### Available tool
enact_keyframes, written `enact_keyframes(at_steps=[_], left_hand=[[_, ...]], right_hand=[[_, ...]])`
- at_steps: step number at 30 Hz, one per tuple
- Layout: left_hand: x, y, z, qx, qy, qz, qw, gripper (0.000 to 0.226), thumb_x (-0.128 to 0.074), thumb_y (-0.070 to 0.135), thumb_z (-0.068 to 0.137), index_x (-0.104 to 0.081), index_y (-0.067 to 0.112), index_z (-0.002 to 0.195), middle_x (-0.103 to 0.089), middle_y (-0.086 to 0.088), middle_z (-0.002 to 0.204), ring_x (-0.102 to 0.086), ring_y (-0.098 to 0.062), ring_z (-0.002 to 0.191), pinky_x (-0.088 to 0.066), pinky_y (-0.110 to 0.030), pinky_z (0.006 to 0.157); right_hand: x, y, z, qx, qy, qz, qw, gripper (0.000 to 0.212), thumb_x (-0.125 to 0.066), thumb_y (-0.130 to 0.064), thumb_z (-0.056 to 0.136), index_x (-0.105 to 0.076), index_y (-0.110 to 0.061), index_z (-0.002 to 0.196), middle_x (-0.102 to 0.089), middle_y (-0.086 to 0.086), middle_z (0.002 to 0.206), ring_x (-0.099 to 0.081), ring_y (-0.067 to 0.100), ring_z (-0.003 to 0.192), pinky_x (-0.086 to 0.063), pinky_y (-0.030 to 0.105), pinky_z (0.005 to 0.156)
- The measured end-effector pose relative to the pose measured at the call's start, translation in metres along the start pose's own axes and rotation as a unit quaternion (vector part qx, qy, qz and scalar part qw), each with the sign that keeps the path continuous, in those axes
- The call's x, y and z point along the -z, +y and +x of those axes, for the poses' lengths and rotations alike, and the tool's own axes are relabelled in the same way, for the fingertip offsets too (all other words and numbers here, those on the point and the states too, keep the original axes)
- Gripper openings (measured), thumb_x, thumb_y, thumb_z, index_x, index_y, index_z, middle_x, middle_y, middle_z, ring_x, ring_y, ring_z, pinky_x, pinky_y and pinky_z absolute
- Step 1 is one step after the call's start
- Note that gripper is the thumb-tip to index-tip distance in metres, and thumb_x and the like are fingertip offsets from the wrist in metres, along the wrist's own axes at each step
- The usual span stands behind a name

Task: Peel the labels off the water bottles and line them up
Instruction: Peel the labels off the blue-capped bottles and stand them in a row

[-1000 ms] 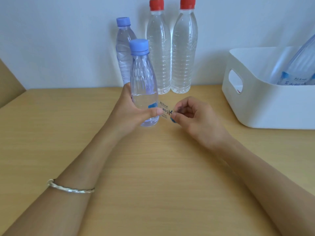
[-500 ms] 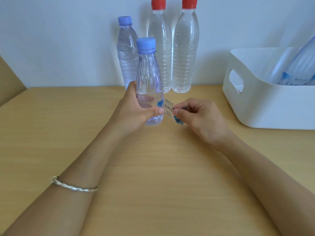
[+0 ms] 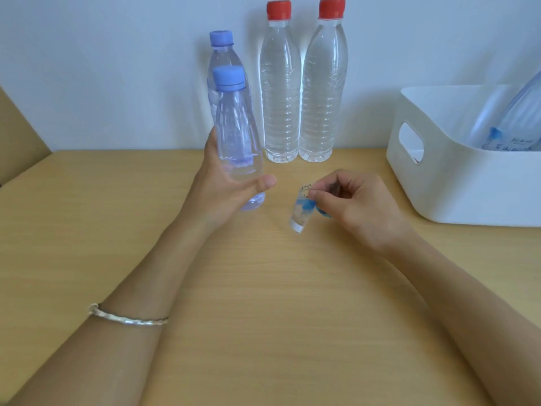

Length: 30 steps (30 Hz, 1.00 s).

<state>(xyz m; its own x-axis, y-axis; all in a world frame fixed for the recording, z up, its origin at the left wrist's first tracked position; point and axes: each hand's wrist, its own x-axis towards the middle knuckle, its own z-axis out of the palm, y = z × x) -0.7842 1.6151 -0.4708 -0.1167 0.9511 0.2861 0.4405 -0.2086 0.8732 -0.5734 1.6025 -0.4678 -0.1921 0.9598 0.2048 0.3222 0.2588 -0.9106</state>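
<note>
My left hand (image 3: pixel 225 189) grips a small clear bottle with a blue cap (image 3: pixel 237 136), tilted a little and held above the wooden table; its body looks bare. My right hand (image 3: pixel 360 206) pinches the peeled label (image 3: pixel 303 208), a curled clear strip with blue print, hanging free to the right of the bottle. Against the wall stand another blue-capped bottle (image 3: pixel 222 54), partly hidden behind the held one, and two taller red-capped bottles (image 3: pixel 279 92) (image 3: pixel 322 92), all without labels.
A white plastic bin (image 3: pixel 456 183) with a handle cut-out sits at the right and holds bottles with labels (image 3: pixel 518 133). The wooden table (image 3: pixel 263 303) stretches toward me. A brown panel (image 3: pixel 17 142) is at the far left.
The label has come off the held bottle and my right hand has pulled it away to the right. My left hand has lifted the bottle slightly and turned it.
</note>
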Motion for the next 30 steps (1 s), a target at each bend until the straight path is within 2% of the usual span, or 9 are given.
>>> enact_keyframes(at_steps=[4, 7, 10, 13, 16, 21, 25, 27, 30], left_hand=[[-0.004, 0.005, -0.004, -0.037, 0.042, 0.027, 0.998, 0.123, -0.075, 0.065, 0.062, -0.002, 0.028, 0.154, -0.037, 0.007, 0.148, -0.041, -0.007, 0.133, -0.037, -0.037, 0.11], [-0.004, 0.024, -0.017, -0.195, 0.201, 0.058, 0.958, 0.088, -0.068, 0.055, 0.073, -0.034, 0.012, 0.141, -0.042, 0.005, 0.121, -0.046, -0.004, 0.112, -0.039, -0.023, 0.099], [-0.015, 0.042, -0.033, -0.271, 0.161, 0.063, 0.947, 0.056, -0.072, 0.053, 0.067, -0.045, 0.025, 0.109, -0.043, 0.017, 0.098, -0.044, 0.004, 0.09, -0.034, -0.008, 0.08], [-0.033, 0.047, -0.04, -0.19, 0.008, 0.103, 0.976, 0.079, -0.083, 0.058, 0.046, -0.033, 0.042, 0.105, -0.04, 0.023, 0.097, -0.041, 0.015, 0.091, -0.033, -0.006, 0.077], [-0.039, 0.04, -0.038, -0.14, -0.056, 0.169, 0.974, 0.085, -0.089, 0.045, 0.053, -0.027, 0.044, 0.112, -0.038, 0.023, 0.099, -0.04, 0.015, 0.093, -0.039, -0.02, 0.08], [-0.037, 0.034, -0.034, -0.133, -0.032, 0.163, 0.977, 0.047, -0.069, 0.02, 0.084, -0.046, 0.029, 0.124, -0.056, 0.016, 0.087, -0.056, -0.001, 0.08, -0.047, -0.025, 0.074], [-0.036, 0.035, -0.034, -0.085, 0.023, 0.07, 0.994, 0.03, -0.065, 0.014, 0.09, -0.057, 0.035, 0.11, -0.065, 0.018, 0.08, -0.06, 0.001, 0.073, -0.045, -0.011, 0.071], [-0.036, 0.038, -0.035, -0.053, 0.037, 0.006, 0.998, 0.031, -0.064, 0.013, 0.09, -0.057, 0.041, 0.101, -0.069, 0.015, 0.081, -0.063, 0.004, 0.072, -0.051, -0.019, 0.075], [-0.035, 0.051, -0.035, -0.033, 0.046, -0.051, 0.997, 0.032, -0.061, 0.009, 0.091, -0.059, 0.039, 0.099, -0.073, 0.009, 0.074, -0.067, 0.002, 0.072, -0.054, -0.023, 0.073]], right_hand=[[0.002, -0.001, 0.0, 0.002, 0.021, 0.014, 1.0, 0.014, -0.076, -0.023, 0.078, -0.065, -0.022, 0.07, -0.056, -0.004, 0.063, -0.046, 0.009, 0.061, -0.039, 0.026, 0.059], [0.002, -0.001, 0.001, -0.001, 0.035, 0.004, 0.999, 0.018, -0.079, -0.029, 0.073, -0.066, -0.017, 0.073, -0.055, -0.007, 0.063, -0.042, 0.004, 0.056, -0.036, 0.018, 0.053], [0.003, -0.001, 0.002, -0.006, 0.049, -0.004, 0.999, 0.023, -0.08, -0.032, 0.071, -0.066, -0.015, 0.074, -0.055, -0.005, 0.064, -0.041, 0.004, 0.056, -0.035, 0.017, 0.051], [0.004, -0.001, 0.003, -0.01, 0.068, -0.005, 0.998, 0.022, -0.081, -0.032, 0.07, -0.064, -0.019, 0.07, -0.056, -0.005, 0.063, -0.044, 0.006, 0.057, -0.039, 0.024, 0.054], [0.005, -0.001, 0.004, -0.007, 0.079, -0.005, 0.997, 0.023, -0.082, -0.034, 0.07, -0.063, -0.022, 0.07, -0.058, -0.005, 0.063, -0.049, 0.009, 0.06, -0.043, 0.027, 0.058], [0.003, 0.0, 0.002, 0.0, 0.066, 0.001, 0.998, 0.023, -0.08, -0.038, 0.072, -0.064, -0.022, 0.071, -0.056, -0.003, 0.063, -0.046, 0.008, 0.058, -0.038, 0.023, 0.055], [0.004, 0.003, 0.004, 0.003, 0.066, -0.01, 0.998, 0.012, -0.07, -0.028, 0.085, -0.063, -0.026, 0.075, -0.06, -0.002, 0.067, -0.051, 0.011, 0.062, -0.043, 0.027, 0.06], [0.006, 0.001, 0.004, 0.003, 0.064, 0.004, 0.998, 0.006, -0.067, -0.023, 0.087, -0.062, -0.024, 0.086, -0.06, 0.0, 0.068, -0.053, 0.01, 0.062, -0.045, 0.026, 0.061], [0.014, -0.005, 0.001, -0.009, 0.07, 0.064, 0.995, 0.038, -0.067, -0.022, 0.087, -0.047, -0.026, 0.12, -0.065, 0.005, 0.077, -0.061, 0.004, 0.063, -0.053, 0.027, 0.072]])
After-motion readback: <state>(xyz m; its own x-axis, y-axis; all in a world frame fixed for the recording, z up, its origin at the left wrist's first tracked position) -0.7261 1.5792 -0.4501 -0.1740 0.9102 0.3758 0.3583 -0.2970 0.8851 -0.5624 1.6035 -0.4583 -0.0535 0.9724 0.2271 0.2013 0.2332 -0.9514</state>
